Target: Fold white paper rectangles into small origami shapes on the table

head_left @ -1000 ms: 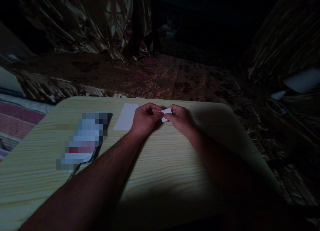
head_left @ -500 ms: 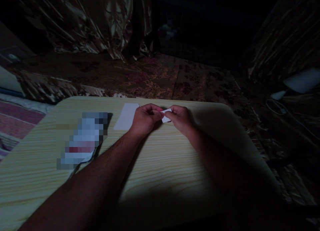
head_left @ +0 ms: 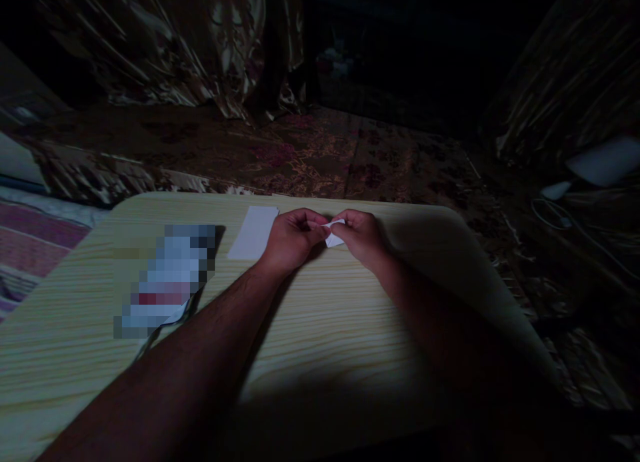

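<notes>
A small piece of folded white paper (head_left: pixel 334 238) is pinched between my two hands above the far half of the wooden table (head_left: pixel 320 315). My left hand (head_left: pixel 295 239) grips its left edge with thumb and fingertips. From the other side, my right hand (head_left: pixel 363 232) holds it, the thumb lying across its upper face. Fingers cover part of the folds. Just left of my left hand, a stack of white paper sheets (head_left: pixel 250 234) lies flat, its right side partly hidden by that hand.
A device with a blurred-out screen (head_left: pixel 170 275) lies on the table's left, a cable running from its near end. Beyond the far edge is a patterned covered surface (head_left: pixel 280 149) below shiny curtains (head_left: pixel 235 49). A white lamp-like object (head_left: pixel 605 161) and its cord are at the right.
Both hands and the folded paper have shifted very slightly to the right. Both hands keep their pinch on it; the sheets and the device have stayed in place.
</notes>
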`<state>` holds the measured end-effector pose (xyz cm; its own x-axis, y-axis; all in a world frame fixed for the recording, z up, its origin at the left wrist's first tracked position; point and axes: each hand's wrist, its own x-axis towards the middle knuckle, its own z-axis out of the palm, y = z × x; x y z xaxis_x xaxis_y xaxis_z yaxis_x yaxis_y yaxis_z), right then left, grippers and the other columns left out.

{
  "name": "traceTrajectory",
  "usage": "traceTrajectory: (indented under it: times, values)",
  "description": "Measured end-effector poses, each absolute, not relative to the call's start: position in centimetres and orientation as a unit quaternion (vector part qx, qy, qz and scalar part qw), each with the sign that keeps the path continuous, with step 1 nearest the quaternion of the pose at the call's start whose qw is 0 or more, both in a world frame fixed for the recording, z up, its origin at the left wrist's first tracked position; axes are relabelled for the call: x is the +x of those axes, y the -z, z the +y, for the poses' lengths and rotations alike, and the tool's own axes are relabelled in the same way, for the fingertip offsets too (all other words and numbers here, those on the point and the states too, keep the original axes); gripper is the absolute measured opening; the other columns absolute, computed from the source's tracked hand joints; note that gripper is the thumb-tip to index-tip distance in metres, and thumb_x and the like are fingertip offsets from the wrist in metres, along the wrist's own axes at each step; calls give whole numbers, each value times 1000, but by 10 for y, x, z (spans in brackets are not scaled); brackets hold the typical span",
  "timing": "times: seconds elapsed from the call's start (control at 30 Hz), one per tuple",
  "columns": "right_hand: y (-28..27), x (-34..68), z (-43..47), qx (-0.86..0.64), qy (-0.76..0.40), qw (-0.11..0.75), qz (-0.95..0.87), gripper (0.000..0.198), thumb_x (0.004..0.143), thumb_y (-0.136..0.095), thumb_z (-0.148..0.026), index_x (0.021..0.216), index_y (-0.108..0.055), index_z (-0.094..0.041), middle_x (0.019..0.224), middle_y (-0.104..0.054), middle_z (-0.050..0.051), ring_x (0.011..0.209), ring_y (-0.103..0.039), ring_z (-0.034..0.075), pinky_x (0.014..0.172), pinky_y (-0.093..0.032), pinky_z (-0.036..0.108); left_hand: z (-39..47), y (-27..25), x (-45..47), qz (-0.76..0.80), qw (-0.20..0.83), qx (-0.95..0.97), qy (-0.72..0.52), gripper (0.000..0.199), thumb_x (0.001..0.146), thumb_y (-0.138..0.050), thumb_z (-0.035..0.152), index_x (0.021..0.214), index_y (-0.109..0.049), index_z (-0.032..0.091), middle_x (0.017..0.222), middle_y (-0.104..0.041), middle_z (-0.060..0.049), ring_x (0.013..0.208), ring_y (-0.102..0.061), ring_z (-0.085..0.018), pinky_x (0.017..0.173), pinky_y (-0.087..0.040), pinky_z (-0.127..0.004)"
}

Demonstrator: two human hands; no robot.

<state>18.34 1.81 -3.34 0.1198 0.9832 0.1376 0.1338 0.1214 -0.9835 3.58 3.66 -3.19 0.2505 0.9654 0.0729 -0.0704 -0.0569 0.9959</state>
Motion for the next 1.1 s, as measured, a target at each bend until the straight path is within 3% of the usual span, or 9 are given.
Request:
traceTrajectory:
  times: [0.13,0.23,0.33,0.5,1.1]
  values:
    - [31,183,17,-539,-367,534,-539,20,73,-60,-34,65,-60,-15,55,-52,-4,52,-46,9,47,-33,21,37,33,36,397,557,565,-462,31,57,-81,30,80,-69,14,68,-67,-3,53,-55,-11,49,-41,-22]
    - [29,183,16,-513,-412,532,-532,23,73,-62,-38,71,-60,-15,59,-56,-3,54,-50,9,50,-38,21,39,35,36,393,556,547,-486,31,58,-80,30,81,-68,14,68,-67,-3,53,-56,-11,50,-42,-22]
    - [29,183,16,-497,-472,517,-513,20,67,-66,-31,79,-60,-16,66,-62,-1,60,-57,11,55,-46,22,40,36,36,398,553,529,-506,30,60,-79,32,80,-67,14,67,-67,-3,52,-56,-12,50,-42,-22]
    - [33,184,17,-514,-454,508,-521,13,64,-62,-21,75,-59,-16,64,-61,-2,58,-56,11,53,-46,22,39,34,37,407,550,527,-504,30,59,-79,33,79,-68,14,68,-68,-4,52,-57,-12,50,-42,-23]
    - [35,184,18,-509,-445,518,-524,9,66,-61,-24,68,-60,-15,59,-59,-2,54,-55,10,50,-46,21,38,32,37,390,573,517,-503,28,59,-79,32,77,-67,14,64,-66,-3,51,-56,-12,50,-42,-23]
